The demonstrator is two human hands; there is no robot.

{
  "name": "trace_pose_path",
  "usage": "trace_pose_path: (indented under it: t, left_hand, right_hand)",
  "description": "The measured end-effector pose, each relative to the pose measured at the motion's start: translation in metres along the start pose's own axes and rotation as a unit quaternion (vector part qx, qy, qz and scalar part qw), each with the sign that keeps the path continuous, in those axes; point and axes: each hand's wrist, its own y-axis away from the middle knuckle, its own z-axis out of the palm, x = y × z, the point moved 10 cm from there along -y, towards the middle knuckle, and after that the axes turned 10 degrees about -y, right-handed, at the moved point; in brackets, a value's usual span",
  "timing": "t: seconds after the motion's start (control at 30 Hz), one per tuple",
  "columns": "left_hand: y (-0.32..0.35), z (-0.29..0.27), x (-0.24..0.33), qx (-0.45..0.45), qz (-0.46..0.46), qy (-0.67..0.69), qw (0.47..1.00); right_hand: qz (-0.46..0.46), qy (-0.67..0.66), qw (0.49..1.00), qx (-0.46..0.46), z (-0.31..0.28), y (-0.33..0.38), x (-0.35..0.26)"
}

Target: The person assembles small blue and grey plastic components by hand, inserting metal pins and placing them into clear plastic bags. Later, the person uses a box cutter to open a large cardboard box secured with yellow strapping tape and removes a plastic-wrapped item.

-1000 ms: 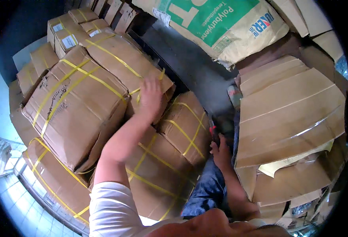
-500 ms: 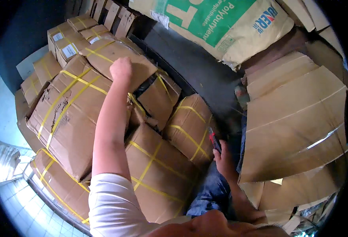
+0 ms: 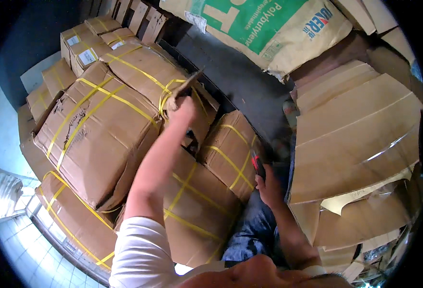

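Note:
My left hand (image 3: 182,111) is closed at the torn edge of a strapped carton, on a raised cardboard flap (image 3: 190,82). Yellow strapping (image 3: 165,96) is bunched up just beside its fingers. This carton (image 3: 134,67) lies on top of the pile, and a dark gap shows below the flap. Lower and to the right, my right hand (image 3: 268,186) holds a red and black utility knife (image 3: 256,164), its tip pointing up and away from me. The knife is in front of a strapped carton (image 3: 228,153), near its right side.
A large worn carton (image 3: 91,139) fills the left of the pile, with smaller labelled boxes (image 3: 82,50) behind. Flattened cardboard (image 3: 355,139) is stacked at the right. A big tan and green sack (image 3: 264,36) lies at the far side, beyond dark floor (image 3: 211,57).
My left hand has moved right and toward me, from the carton's top to its edge, where the flap and strapping now stand raised. The right hand with the knife has shifted slightly.

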Motion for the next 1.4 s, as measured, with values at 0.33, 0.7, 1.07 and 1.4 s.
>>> trace_pose_path:
  t: [0.33, 0.7, 1.07, 1.4]
  left_hand:
    - [0.074, 0.158, 0.207, -0.038, 0.208, 0.066, 0.975]
    - [0.046, 0.122, -0.042, 0.222, -0.394, 0.688, 0.567]
    - [0.077, 0.079, -0.036, 0.326, -0.259, 0.412, 0.81]
    - [0.195, 0.061, 0.068, 0.072, 0.037, 0.906, 0.415]
  right_hand:
    - [0.002, 0.133, 0.988, 0.079, -0.072, -0.003, -0.027]
    - [0.108, -0.176, 0.978, -0.003, -0.027, 0.009, 0.037]
    - [-0.085, 0.129, 0.986, 0.064, -0.045, 0.016, -0.013]
    - [0.004, 0.075, 0.996, 0.046, -0.047, 0.032, 0.008]
